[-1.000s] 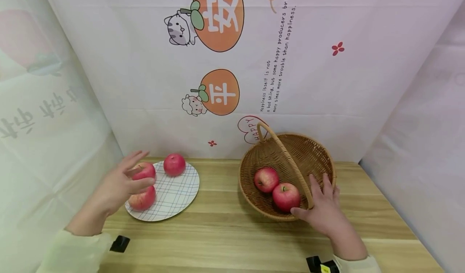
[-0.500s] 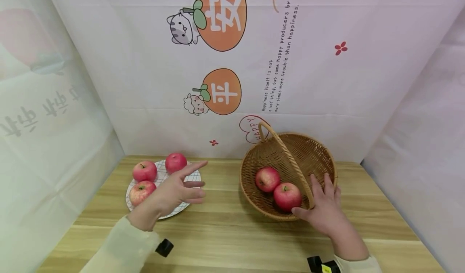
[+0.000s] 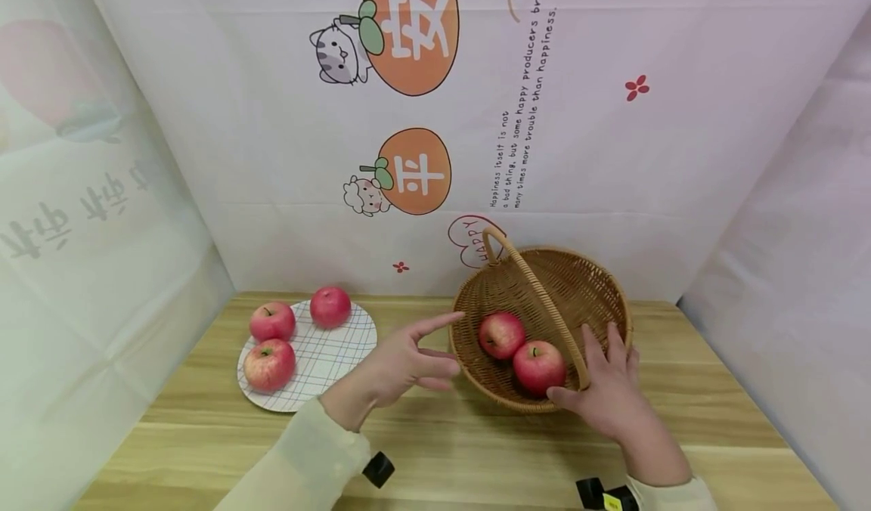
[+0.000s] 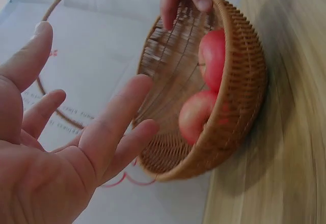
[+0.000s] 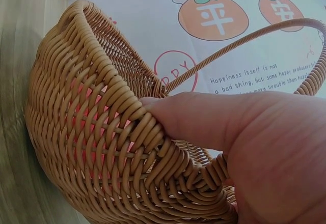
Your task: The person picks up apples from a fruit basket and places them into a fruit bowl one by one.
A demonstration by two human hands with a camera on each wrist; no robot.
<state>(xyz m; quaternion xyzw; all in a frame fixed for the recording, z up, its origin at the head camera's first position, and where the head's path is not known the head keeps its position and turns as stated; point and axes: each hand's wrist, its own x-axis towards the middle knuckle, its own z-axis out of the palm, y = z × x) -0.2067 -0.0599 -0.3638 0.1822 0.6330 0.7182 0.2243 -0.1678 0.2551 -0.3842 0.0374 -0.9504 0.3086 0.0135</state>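
A round wicker basket [image 3: 469,371] with an arched handle [image 3: 544,299] stands tilted at the right, its opening facing up and toward me. Two red apples, one at the left [image 3: 502,336] and one nearer [image 3: 539,367], lie inside it. My right hand [image 3: 609,394] grips the basket's right rim at the handle's base; its thumb [image 5: 204,117] lies over the rim. My left hand [image 3: 408,363] holds nothing and is just left of the basket, fingers extended toward its opening. In the left wrist view, the left palm [image 4: 46,183] shows bare.
A white checked plate [image 3: 327,360] at the left bears three apples: one at its back [image 3: 330,307], one at its left [image 3: 272,321] and one nearer [image 3: 269,365]. The wooden table [image 3: 435,450] meets a printed white cloth [image 3: 571,156] behind; cloth also hangs at both sides.
My left hand has swept right from over the plate's apples to the basket's left side, carrying nothing. The right hand and basket have stayed in place.
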